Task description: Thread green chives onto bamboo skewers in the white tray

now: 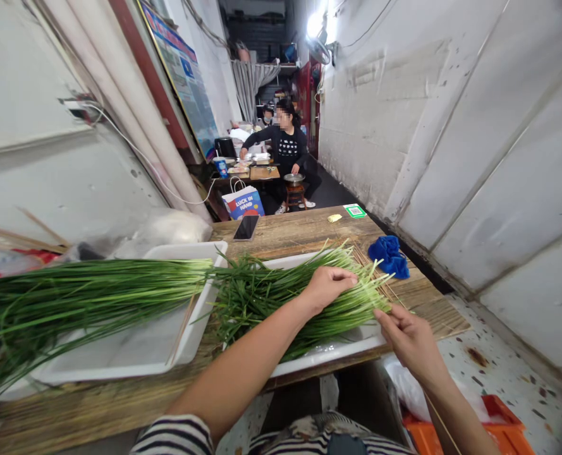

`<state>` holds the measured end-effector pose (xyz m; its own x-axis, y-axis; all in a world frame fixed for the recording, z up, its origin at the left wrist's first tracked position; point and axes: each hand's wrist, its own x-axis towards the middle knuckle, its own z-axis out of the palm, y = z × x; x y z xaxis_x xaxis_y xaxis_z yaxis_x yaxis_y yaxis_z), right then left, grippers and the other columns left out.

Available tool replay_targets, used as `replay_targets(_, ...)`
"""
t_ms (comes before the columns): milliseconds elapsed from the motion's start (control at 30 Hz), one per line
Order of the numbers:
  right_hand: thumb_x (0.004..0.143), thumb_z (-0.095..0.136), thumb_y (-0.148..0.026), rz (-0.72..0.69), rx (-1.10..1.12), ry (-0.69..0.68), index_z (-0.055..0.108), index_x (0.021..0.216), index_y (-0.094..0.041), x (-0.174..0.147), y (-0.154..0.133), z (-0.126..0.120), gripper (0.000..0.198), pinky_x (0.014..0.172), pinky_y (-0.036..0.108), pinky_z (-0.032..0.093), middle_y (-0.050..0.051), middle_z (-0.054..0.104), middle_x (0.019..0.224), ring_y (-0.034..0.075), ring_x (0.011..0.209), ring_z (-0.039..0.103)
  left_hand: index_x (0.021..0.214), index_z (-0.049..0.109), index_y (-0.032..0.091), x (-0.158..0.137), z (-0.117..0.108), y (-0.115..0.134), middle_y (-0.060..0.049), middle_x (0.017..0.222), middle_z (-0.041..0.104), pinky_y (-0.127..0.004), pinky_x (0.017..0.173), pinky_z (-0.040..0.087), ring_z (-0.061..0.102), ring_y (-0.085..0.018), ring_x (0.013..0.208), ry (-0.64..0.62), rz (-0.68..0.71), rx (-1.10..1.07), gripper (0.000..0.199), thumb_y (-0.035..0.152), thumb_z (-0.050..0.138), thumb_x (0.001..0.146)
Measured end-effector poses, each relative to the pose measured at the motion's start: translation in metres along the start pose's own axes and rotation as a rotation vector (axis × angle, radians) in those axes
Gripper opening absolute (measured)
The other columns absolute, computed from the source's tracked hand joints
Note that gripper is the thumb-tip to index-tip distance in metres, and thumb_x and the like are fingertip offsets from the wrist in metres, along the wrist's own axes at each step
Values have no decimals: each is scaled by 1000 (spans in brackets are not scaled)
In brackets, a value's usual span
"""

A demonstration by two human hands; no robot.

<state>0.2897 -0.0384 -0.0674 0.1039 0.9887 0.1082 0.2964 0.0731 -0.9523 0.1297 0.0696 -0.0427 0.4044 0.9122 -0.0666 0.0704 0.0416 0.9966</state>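
Observation:
My left hand rests on a bunch of garlic chives, its thumb and fingers closed on the pale stem ends. These chives lie in a white tray, leaves to the left. Near the same stem ends, at the tray's right edge, my right hand is pinched shut. A thin bamboo skewer shows behind it, running back along the forearm; its front end is hidden by the fingers. More bamboo skewers lie on the table beyond the stems.
A second white tray at left holds more chives. On the wooden table are a phone, blue cloth, QR card and small yellow piece. A person sits farther back. An orange crate stands lower right.

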Motion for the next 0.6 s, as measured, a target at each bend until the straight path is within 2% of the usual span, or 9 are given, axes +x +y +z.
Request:
replay_targets(100, 86, 55, -48, -3, 14, 12, 48, 67, -19, -1, 2, 2, 35, 42, 22, 19, -8, 30, 48, 8, 43, 25, 82, 73, 11, 2, -4, 2, -6, 80, 72, -26, 73, 47, 62, -15, 73, 41, 40, 53, 23, 28, 68, 68)
replay_targets(200, 86, 55, -45, -40, -8, 31, 48, 65, -19, -3, 3, 2, 34, 44, 22, 21, -7, 30, 50, 9, 45, 26, 83, 73, 11, 7, -15, 2, -7, 81, 72, -26, 73, 48, 63, -16, 74, 213, 127, 165, 20, 26, 63, 73)
replay_targets(267, 86, 56, -43, -76, -34, 49, 48, 65, -19, -5, 4, 2, 33, 46, 22, 23, -7, 30, 51, 9, 47, 27, 84, 73, 13, 10, -25, 3, -7, 84, 71, -28, 76, 48, 63, -17, 76, 363, 214, 364, 18, 22, 59, 77)
replay_targets(333, 85, 56, -42, -100, -52, 62, 50, 66, -18, -6, 5, 2, 31, 47, 22, 25, -6, 31, 53, 10, 49, 28, 94, 72, 16, 10, -35, 4, -8, 92, 69, -33, 82, 47, 62, -19, 84, 485, 278, 619, 22, 19, 58, 78)
replay_targets(400, 85, 57, -41, -100, -51, 67, 52, 68, -18, -7, 6, 2, 29, 47, 22, 25, -6, 32, 53, 10, 49, 28, 110, 67, 17, 10, -40, 2, -10, 102, 66, -36, 87, 45, 60, -22, 92, 523, 331, 803, 34, 18, 60, 77)
replay_targets(433, 85, 57, -41, -93, -42, 63, 53, 69, -18, -7, 6, 2, 28, 47, 22, 24, -6, 32, 53, 10, 49, 28, 117, 63, 17, 10, -41, 1, -11, 105, 65, -35, 89, 45, 59, -21, 95, 493, 371, 845, 39, 18, 59, 78)
replay_targets(500, 85, 57, -40, -77, -25, 50, 54, 71, -18, -7, 8, 2, 27, 46, 22, 23, -6, 32, 52, 10, 48, 28, 118, 62, 18, 14, -39, -5, -9, 103, 66, -31, 89, 45, 60, -18, 94, 333, 465, 856, 36, 18, 55, 82)
replay_targets(600, 86, 57, -39, -73, -14, 39, 57, 75, -17, -6, 11, 1, 24, 46, 22, 24, -6, 34, 54, 9, 49, 28, 100, 71, 22, 24, -33, -17, -5, 92, 69, -27, 86, 46, 61, -16, 90, 69, 504, 882, 25, 18, 52, 84)
